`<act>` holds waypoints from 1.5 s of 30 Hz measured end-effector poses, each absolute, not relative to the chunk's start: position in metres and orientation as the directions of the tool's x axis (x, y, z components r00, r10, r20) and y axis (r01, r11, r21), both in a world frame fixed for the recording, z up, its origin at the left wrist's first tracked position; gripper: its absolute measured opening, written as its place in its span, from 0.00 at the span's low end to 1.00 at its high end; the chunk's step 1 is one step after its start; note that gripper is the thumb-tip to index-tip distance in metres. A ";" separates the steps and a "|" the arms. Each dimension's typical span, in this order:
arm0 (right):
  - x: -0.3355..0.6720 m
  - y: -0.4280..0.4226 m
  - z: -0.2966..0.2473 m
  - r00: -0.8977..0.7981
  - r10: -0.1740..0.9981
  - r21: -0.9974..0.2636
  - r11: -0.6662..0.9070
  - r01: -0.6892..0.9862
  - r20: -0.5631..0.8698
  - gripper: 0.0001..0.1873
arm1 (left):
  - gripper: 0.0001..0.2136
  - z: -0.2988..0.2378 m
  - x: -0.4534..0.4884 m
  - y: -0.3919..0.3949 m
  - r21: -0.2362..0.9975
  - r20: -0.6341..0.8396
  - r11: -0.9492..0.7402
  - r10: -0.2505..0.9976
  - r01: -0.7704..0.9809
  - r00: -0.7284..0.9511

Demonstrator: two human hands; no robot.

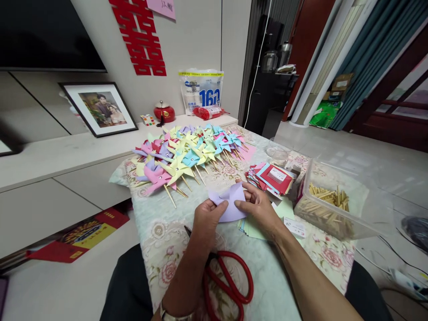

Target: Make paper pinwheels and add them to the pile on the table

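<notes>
Head view: left hand [207, 219] and right hand [260, 206] pinch purple paper [233, 214]; scissors [249, 281] below the grip lie partly hidden.

A flowered tablecloth [261, 267] carries paper pinwheels [192, 158], red-handled scissors [249, 281], stacked colored cards [284, 183] and a clear plastic bin [314, 218].

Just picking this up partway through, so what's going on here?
A person holds a piece of lilac paper between the left hand and right hand, a thumb on its face at each side. Beyond the hands, many paper pinwheels on sticks are heaped on the table. Red-handled scissors lie partly hidden beneath the left forearm. To the right stands a clear tub of thin sticks.
</notes>
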State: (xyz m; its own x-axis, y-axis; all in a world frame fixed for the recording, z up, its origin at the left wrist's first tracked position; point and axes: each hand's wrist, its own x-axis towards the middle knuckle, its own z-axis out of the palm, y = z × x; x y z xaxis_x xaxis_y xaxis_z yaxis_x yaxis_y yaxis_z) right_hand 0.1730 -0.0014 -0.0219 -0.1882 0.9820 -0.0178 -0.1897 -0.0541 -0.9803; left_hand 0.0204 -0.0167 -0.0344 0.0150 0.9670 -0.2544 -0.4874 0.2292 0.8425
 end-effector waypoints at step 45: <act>0.173 -0.007 -0.018 -0.382 0.891 -0.817 0.403 0.413 0.247 0.06 | 0.12 -0.038 0.006 -0.014 0.926 -0.249 0.222 0.967 -0.304 -0.052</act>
